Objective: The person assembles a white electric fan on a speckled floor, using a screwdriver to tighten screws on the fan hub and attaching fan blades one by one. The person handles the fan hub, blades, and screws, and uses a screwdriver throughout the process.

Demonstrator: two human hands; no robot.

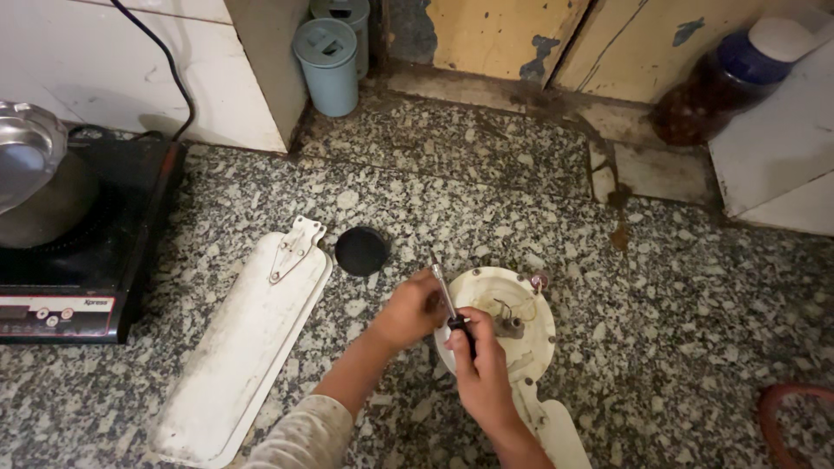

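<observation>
A round cream-coloured fan motor housing (530,304) lies on the speckled granite counter, with wires and a small metal part at its centre and a fan blade (560,430) still fixed to its lower side. My right hand (480,369) grips a screwdriver (445,295) by its black handle, shaft pointing up and left. My left hand (411,308) rests against the housing's left rim, fingers curled by the shaft. A loose cream fan blade (248,343) with a metal bracket lies to the left. A black round cap (361,251) sits beside it.
A black induction cooktop (87,252) with a steel pot (35,174) stands at the left edge. Two pale blue lidded canisters (327,65) stand at the back. A dark jar with a blue lid (725,82) leans at the back right. A reddish ring (795,426) shows at the lower right.
</observation>
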